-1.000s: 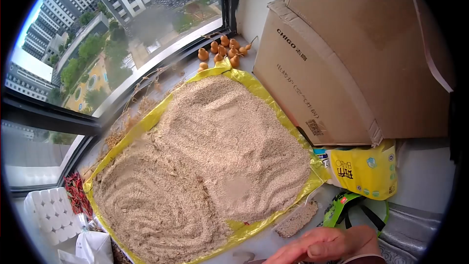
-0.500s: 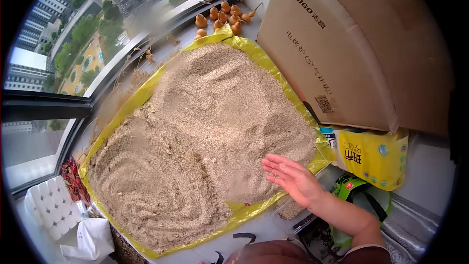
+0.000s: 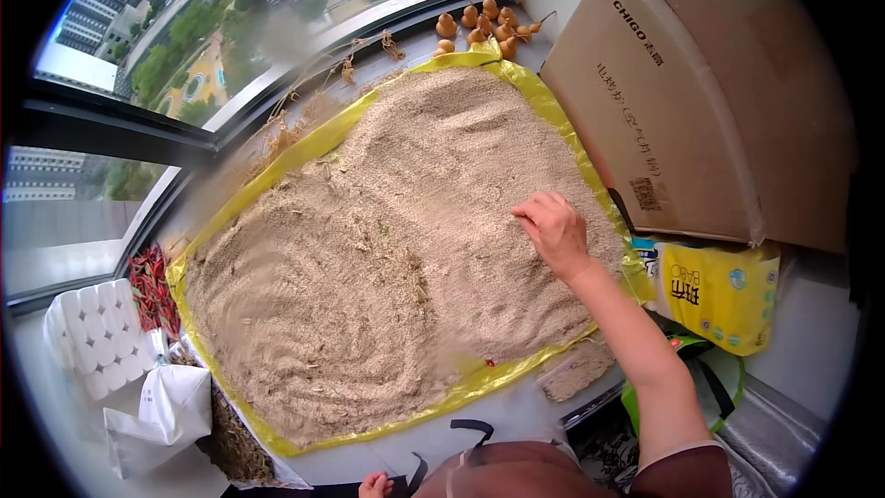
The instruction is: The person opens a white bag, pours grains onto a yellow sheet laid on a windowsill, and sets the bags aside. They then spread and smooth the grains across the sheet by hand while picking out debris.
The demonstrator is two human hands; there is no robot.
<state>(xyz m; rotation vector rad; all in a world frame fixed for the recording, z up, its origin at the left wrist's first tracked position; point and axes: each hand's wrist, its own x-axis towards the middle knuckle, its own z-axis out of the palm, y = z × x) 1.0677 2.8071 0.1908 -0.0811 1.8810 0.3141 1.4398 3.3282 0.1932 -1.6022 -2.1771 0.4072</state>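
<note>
A thick spread of small, pale beige grain (image 3: 461,148) lies on a yellow plastic sheet (image 3: 378,432). Its left part is darker, with bits of stalk and chaff mixed in. Over the right part is my right hand (image 3: 556,235), its fingers bent and pinched together; whatever is between the fingertips is hidden or too small to name. My left hand (image 3: 375,485) shows only in part at the bottom edge, close to my body, with its fingers curled. I cannot make out anything in it.
Small gourds (image 3: 489,26) sit behind the sheet by the window. A large cardboard box (image 3: 682,111) and a yellow package (image 3: 719,295) stand at the right. Red chilies (image 3: 153,290), a white bag (image 3: 171,410) and packed white rolls (image 3: 97,332) are at the left.
My right hand has moved up and farther over the grain, going from outstretched fingers to a pinch. My left hand has come into view at the bottom. The view has shifted.
</note>
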